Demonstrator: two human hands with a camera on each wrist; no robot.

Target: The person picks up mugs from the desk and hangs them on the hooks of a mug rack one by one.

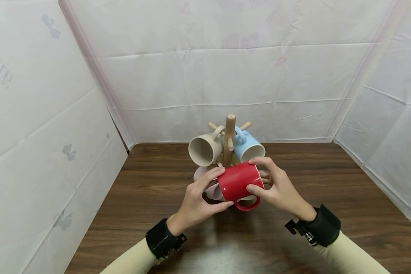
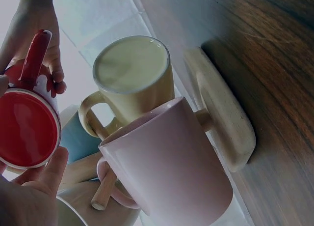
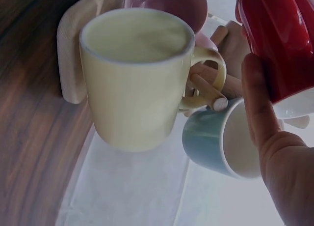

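A glossy red mug [image 1: 239, 179] lies sideways in the air between both hands, its handle pointing down toward the person. My left hand [image 1: 198, 198] grips it round the base end, thumb below and fingers above. At the rim end, my right hand [image 1: 277, 186] holds it between thumb and fingers. The left wrist view shows the mug's red underside; its white inside shows in the right wrist view. Just behind it stands a wooden mug tree [image 1: 230, 125], with a beige mug [image 1: 205, 150] and a light blue mug [image 1: 250, 146] on upper pegs.
Lower on the tree hang a pink mug [image 2: 167, 167] and a pale yellow mug [image 3: 135, 88], mostly hidden by the red mug in the head view. The tree's wooden base [image 2: 223, 113] sits on a dark wood table [image 1: 150, 182]. White sheeting [image 1: 209, 76] encloses the back and sides.
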